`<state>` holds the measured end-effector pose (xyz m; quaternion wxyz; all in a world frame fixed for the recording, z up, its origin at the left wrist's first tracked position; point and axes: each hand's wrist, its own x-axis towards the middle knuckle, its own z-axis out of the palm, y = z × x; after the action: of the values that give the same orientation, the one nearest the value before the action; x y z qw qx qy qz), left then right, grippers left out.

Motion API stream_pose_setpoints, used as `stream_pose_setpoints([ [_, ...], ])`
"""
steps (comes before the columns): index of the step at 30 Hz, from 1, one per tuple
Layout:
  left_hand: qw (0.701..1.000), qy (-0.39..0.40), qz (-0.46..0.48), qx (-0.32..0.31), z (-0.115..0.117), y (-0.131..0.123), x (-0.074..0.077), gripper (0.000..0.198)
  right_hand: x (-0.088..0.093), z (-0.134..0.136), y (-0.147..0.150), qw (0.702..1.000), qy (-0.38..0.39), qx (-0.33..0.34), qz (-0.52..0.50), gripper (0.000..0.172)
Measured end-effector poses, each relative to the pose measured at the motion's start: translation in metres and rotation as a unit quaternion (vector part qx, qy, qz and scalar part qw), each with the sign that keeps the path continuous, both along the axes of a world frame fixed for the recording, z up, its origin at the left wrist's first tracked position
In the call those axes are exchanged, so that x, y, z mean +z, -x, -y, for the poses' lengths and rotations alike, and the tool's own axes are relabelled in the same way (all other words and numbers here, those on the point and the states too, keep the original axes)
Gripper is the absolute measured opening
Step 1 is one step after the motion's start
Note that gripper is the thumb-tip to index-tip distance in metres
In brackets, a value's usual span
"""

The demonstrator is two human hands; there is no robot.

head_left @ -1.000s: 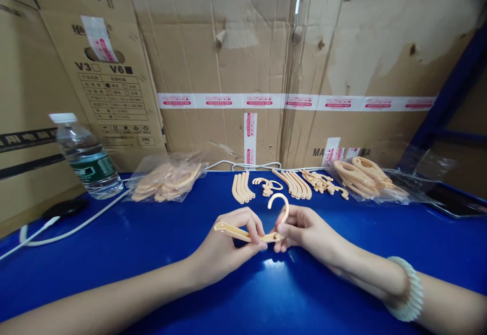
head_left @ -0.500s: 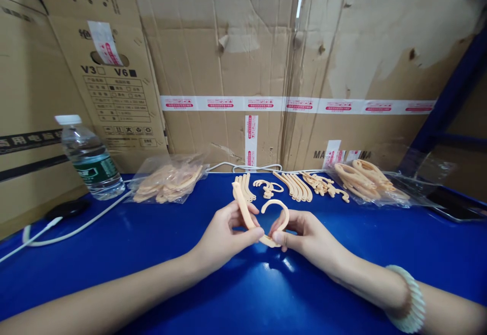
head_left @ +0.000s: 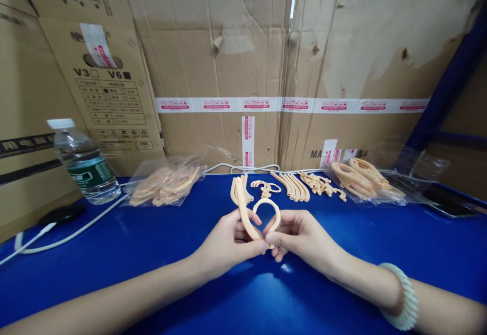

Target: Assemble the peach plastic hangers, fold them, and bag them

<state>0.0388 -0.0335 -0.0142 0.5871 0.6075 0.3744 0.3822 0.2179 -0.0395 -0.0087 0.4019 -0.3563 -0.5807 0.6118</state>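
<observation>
My left hand [head_left: 228,243] and my right hand [head_left: 300,236] meet over the blue table [head_left: 152,254], both pinching one peach plastic hanger piece [head_left: 253,218]. Its straight arm rises up and to the left from my left fingers. Its curved hook loops above my right fingers. Both hands are closed on it. A pale bead bracelet [head_left: 401,297] circles my right wrist.
Behind the hands lie rows of loose peach parts [head_left: 291,185] and two clear bags of the same parts [head_left: 163,185] [head_left: 363,177]. A water bottle [head_left: 85,162] stands at the left, with a white cable [head_left: 68,231] and a black puck [head_left: 61,214]. Cardboard boxes [head_left: 243,61] wall the back.
The piece has swung from lying flat between my hands to standing with its arm pointing up. The hook has curled closer to the arm. Both hands kept their hold.
</observation>
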Motion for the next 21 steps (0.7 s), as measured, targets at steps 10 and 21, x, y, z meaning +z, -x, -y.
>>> stream_pose_setpoints([
  [10,0.998,0.053,0.015,0.022,0.001,0.001,0.007,0.041,0.024,-0.057,-0.067,0.842,-0.401,-0.193,0.304,0.020],
  [21,0.999,0.032,0.002,0.020,0.000,0.000,0.005,0.040,-0.005,-0.084,-0.079,0.676,-0.508,-0.094,0.526,0.021],
])
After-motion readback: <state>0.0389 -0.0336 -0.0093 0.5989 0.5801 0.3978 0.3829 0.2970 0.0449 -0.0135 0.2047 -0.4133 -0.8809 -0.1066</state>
